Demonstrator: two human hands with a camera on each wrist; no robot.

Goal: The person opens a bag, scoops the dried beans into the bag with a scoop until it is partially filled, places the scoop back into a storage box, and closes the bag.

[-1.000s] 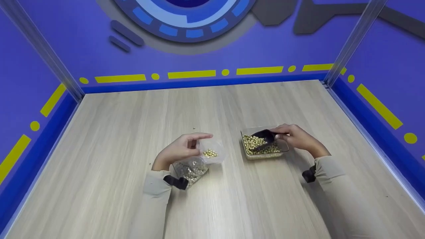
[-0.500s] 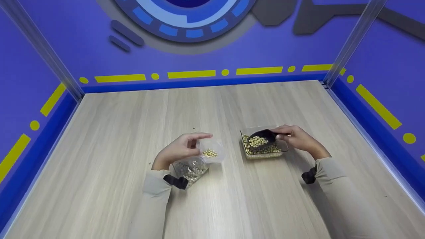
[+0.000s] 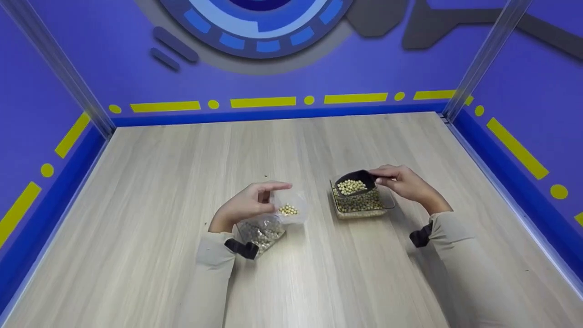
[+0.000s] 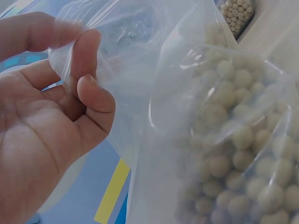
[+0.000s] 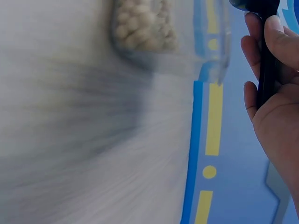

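Observation:
My right hand grips the handle of a black scoop, which carries a heap of round yellowish beans just above a clear rectangular container. More of the same beans fill much of that container. In the right wrist view the fingers wrap the scoop's dark handle. To the left, my left hand holds the mouth of a clear plastic bag with curled fingers. The bag lies on the table, its lower part full of beans; some beans show inside its opening.
A wooden table spans the workspace, with blue-purple walls at the back and sides. One stray bean lies behind the bag. The container stands a short distance right of the bag.
My right hand has raised the scoop out of the beans, and it now carries a load above the container. The left hand and bag have stayed put.

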